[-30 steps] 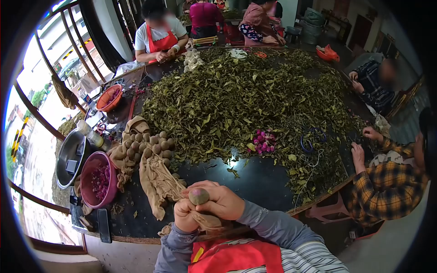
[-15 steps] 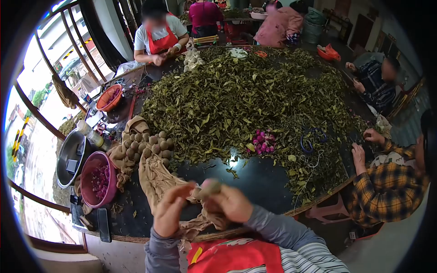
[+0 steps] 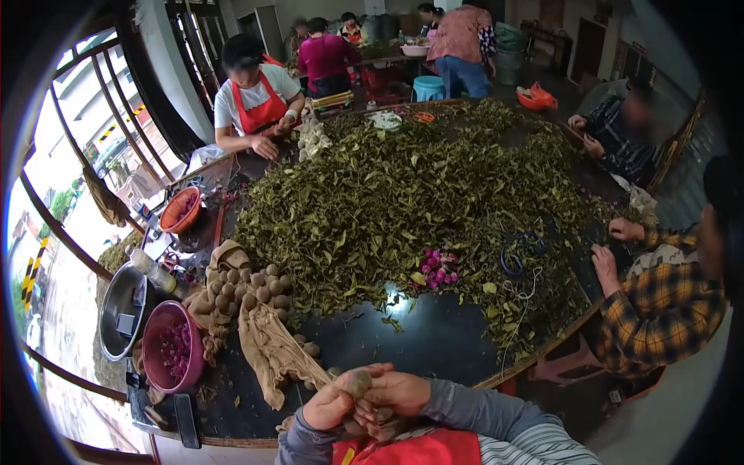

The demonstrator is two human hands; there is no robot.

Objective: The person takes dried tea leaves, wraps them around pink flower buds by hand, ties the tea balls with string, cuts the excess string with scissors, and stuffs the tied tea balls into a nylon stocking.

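Indoors | dark table (image 3: 422, 341) heaped with leaves (image 3: 387, 209) | people (image 3: 262, 105) around it | left hand (image 3: 328, 406), right hand (image 3: 399, 393) curled round a ball (image 3: 359, 384)

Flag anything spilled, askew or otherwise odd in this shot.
Two small things. A dark phone-like slab lies right at the table's near edge, seemingly poking slightly past it, so it might get knocked off. A few leaf scraps have strayed from the leaf pile. Nothing looks broken.

A workshop: several people sit around a big leaf-heaped table (image 3: 411, 341).
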